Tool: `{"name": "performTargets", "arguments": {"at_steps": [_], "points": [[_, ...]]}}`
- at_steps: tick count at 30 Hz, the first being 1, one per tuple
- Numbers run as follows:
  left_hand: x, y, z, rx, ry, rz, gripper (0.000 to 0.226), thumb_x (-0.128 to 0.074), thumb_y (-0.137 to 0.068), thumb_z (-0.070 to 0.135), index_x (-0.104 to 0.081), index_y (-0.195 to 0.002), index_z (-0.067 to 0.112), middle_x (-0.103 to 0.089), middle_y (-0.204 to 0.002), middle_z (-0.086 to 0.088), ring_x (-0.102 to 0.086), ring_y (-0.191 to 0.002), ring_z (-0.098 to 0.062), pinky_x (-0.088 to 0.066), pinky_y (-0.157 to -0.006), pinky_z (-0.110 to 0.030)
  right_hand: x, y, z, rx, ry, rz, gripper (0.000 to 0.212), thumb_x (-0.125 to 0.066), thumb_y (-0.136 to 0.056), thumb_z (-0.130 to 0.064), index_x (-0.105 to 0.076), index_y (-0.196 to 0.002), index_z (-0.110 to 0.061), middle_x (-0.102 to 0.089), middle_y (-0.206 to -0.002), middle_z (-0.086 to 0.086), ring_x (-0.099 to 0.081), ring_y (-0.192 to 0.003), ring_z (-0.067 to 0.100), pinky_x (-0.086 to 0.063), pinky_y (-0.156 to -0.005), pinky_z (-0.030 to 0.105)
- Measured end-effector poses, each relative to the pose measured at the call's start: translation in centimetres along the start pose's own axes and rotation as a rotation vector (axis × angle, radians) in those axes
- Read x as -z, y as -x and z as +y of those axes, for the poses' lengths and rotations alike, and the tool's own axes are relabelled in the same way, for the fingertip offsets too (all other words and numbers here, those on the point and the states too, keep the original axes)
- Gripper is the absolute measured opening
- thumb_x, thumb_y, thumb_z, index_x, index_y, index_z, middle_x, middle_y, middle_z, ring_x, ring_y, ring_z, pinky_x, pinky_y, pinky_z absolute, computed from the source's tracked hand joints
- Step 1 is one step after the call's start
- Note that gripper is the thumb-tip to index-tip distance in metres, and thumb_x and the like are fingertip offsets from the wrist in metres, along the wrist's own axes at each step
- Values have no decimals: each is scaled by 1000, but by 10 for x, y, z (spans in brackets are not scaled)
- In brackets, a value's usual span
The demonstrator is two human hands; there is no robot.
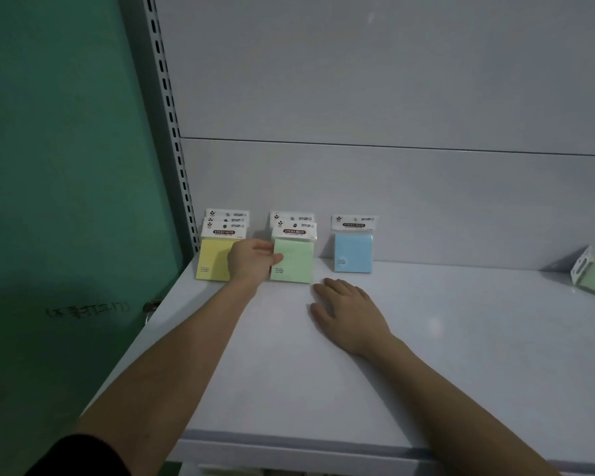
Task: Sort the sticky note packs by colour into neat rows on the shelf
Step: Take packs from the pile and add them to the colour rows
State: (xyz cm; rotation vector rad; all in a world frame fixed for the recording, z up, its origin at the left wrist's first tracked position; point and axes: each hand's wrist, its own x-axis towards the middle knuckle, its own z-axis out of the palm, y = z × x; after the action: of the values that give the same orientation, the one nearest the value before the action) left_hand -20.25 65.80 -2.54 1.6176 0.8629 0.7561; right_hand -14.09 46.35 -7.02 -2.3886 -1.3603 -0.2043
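- Front pale-green square sticky note pack [294, 259] leans upright at the white shelf [461, 338] back edge, header up; left hand [251, 262] pinches its left edge.
- Right hand [349, 312] flat on shelf, fingers relaxed.

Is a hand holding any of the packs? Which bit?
The left hand pinches the front green sticky note pack at its left edge. The right hand holds nothing.

"STICKY NOTE" on pack headers [293, 231]
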Motion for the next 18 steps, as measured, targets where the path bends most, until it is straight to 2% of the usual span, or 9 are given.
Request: {"name": "performTargets", "arguments": {"at_steps": [5,10,15,18], "points": [[-4,1,3,-60,-152,73,28,-80,-71,2,-71,-97,6,-67,-83,-5,-67,-84,-24,-55,-86,-40,0,-2,2,2,17,2,46,-37,-95,-46,-48,-133,-24,-48,-137,-5,-41,-128,18,-30,-108,34],[-8,1,4,-89,-267,95,26,-78,-76,8,-69,-100,6,-68,-88,-4,-62,-81,-18,-51,-82,-29,0,-3,3,-12,1,-16,49,-37,-94,-48,-47,-137,-26,-45,-143,-7,-38,-133,15,-27,-111,33],[-9,6,4,-149,-363,109,27,-74,-79,14,-63,-104,9,-70,-99,-5,-63,-88,-20,-45,-74,-27,3,-2,1,-36,-13,-34,48,-40,-95,-47,-46,-138,-27,-43,-146,-7,-35,-136,15,-25,-112,33],[-4,11,4,-175,-375,90,33,-72,-82,21,-58,-111,10,-66,-108,-5,-61,-94,-20,-44,-75,-29,6,-2,-1,-58,-24,-60,48,-42,-95,-47,-47,-138,-27,-43,-147,-7,-34,-137,15,-24,-112,32]]}}
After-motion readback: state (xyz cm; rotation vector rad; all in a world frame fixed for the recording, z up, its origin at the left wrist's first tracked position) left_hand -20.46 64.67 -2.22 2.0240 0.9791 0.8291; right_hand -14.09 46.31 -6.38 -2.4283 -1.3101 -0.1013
